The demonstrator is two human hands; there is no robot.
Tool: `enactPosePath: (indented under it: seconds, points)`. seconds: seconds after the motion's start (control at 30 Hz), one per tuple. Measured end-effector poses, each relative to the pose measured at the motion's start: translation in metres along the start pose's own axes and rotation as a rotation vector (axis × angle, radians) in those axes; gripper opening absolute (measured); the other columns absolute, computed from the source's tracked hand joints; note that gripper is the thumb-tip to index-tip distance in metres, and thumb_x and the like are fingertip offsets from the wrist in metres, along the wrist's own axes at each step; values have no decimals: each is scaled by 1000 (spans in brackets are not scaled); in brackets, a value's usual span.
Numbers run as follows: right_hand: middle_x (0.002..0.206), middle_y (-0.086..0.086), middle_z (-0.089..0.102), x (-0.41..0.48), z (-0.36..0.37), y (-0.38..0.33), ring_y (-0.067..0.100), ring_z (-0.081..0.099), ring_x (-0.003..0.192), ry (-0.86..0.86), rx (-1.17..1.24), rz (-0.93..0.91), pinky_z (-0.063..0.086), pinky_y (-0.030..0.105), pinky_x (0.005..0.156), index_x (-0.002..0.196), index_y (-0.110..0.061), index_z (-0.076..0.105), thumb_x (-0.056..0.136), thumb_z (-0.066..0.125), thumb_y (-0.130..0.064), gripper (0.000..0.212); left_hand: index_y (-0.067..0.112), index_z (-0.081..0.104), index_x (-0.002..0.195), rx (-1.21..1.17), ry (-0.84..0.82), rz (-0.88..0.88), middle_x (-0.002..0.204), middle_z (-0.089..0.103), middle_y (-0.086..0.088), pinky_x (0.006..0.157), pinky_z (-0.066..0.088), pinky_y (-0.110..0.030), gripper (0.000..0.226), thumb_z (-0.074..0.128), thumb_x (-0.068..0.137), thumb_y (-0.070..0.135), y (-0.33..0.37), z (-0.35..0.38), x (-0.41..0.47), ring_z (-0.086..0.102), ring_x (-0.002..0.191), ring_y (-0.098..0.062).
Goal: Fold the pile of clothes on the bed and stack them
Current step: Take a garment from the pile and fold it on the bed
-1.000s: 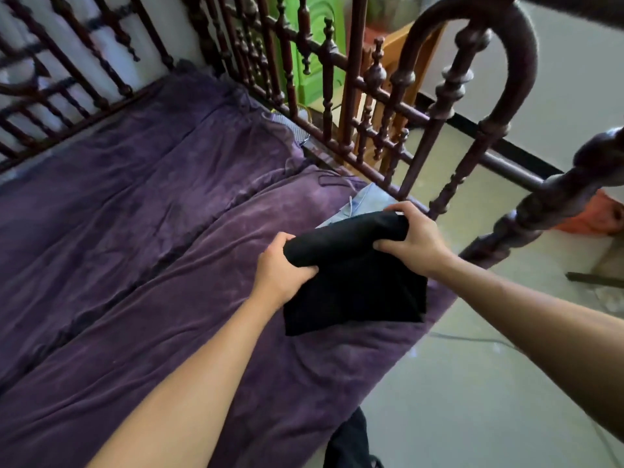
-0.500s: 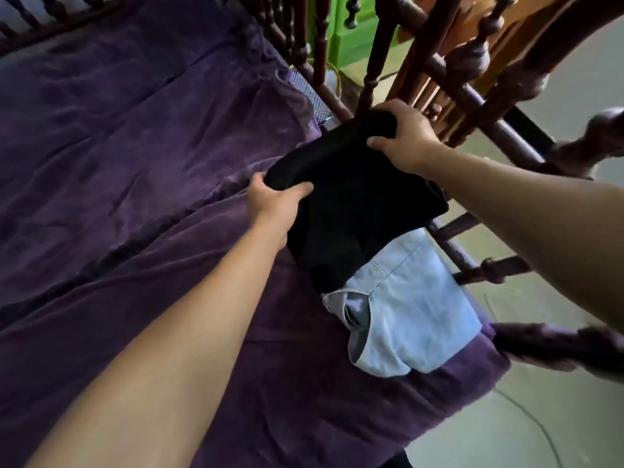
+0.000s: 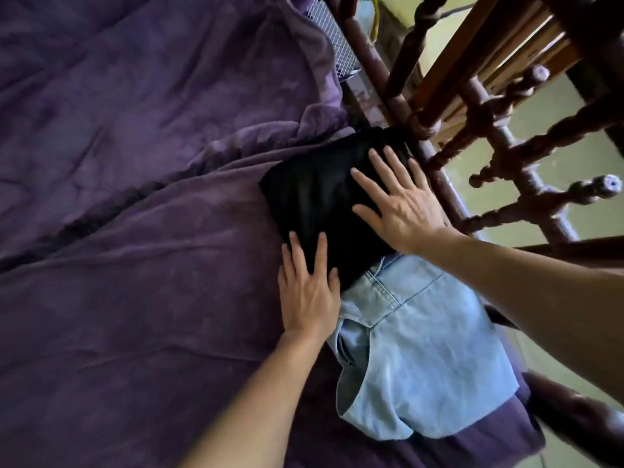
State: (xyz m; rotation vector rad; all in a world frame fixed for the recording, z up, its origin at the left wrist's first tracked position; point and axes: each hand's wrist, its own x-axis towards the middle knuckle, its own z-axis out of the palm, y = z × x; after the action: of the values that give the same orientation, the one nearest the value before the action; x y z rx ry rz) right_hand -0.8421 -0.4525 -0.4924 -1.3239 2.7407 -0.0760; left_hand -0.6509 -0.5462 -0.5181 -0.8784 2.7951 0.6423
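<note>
We judge the task to be near its end, as far as this view can show. A folded black garment [image 3: 314,197] lies on the far part of a folded light blue denim garment [image 3: 432,359], and both rest on the purple cover of the bed [image 3: 135,265], close to its right edge and just beside the wooden rail [image 3: 526,211]. We see no loose clothes on the rest of the cover, but part of the bed is outside the view, so we cannot say whether more pieces are waiting. The stack is not tidy: the black piece covers only the far end of the denim one and sits a little turned to it, so we think some aligning is left to do. The left grip [image 3: 309,298] is flat, with straight fingers. Its fingertips touch the near left edge of the black garment, and its palm lies at the border between the cover and the denim. The right grip [image 3: 401,207] is also flat, with spread fingers, and presses on the right side of the black garment. Neither grip has hold of anything.
</note>
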Motion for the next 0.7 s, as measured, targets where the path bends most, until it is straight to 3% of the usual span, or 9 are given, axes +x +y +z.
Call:
enactPosePath:
  seconds: [0.13, 0.3, 0.43, 0.57, 0.63, 0.7]
  points:
    - [161, 8, 6, 4, 33, 25, 25, 2, 149, -116, 31, 97, 9, 42, 119, 153, -29, 13, 94, 28, -61, 69, 31, 1, 152, 59, -17, 42, 159, 3, -18, 112, 28, -49, 62, 27, 96, 41, -2, 21, 7, 13, 145, -34]
    - [161, 9, 5, 9, 40, 23, 26, 3, 149, -145, 8, 95, 15, 45, 118, 154, -27, 10, 93, 26, -61, 71, 31, -6, 151, 118, -99, 50, 158, -4, -17, 113, 24, -47, 64, 30, 99, 41, -4, 16, 11, 11, 145, -35]
    - [161, 12, 6, -2, 11, 5, 31, 8, 147, -222, -65, 129, 21, 50, 113, 154, -23, 8, 97, 30, -54, 68, 29, 3, 152, 152, -252, 49, 159, -2, -13, 111, 24, -45, 61, 34, 100, 38, -4, -20, -8, 13, 143, -34]
    - [155, 15, 23, -26, -20, -31, 33, 17, 144, -301, -163, 117, 23, 49, 111, 147, -15, 29, 96, 42, -42, 59, 20, 39, 138, 155, -251, 18, 143, 36, -10, 98, 35, -44, 44, 43, 96, 33, -13, -67, -45, 40, 125, -30]
    - [140, 11, 45, -46, -35, -61, 30, 35, 133, -295, -188, 26, 32, 44, 103, 131, -16, 50, 92, 46, -37, 44, 18, 50, 126, 125, -213, -18, 126, 51, -8, 91, 39, -42, 34, 44, 96, 32, -25, -92, -75, 49, 114, -29]
    - [121, 6, 57, -68, -48, -97, 27, 49, 117, -295, -162, -39, 39, 40, 93, 117, -18, 59, 90, 48, -33, 34, 17, 54, 117, 80, -190, -52, 117, 57, -7, 86, 42, -40, 28, 45, 95, 30, -44, -111, -110, 54, 109, -30]
